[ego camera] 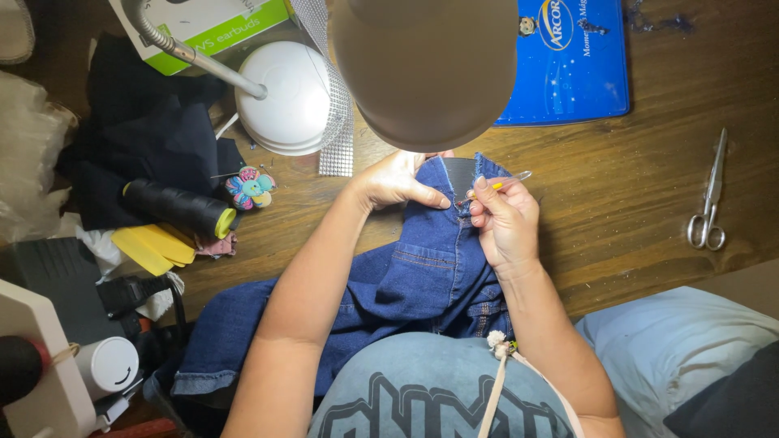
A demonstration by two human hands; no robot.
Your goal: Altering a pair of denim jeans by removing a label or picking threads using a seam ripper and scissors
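my left hand pinches the upper edge of the blue denim garment, thumb pressed on the fabric. my right hand is closed on a slim tool with a yellow handle, its tip at the same edge. the garment lies at the near edge of the tabletop, under the lamp shade. scissors rest toward the right edge.

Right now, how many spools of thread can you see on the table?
1 for certain: a black spool with a yellow end, lying on its side at the left by the dark cloth, apart from both hands. More may be hidden under the cloth or the lamp shade.
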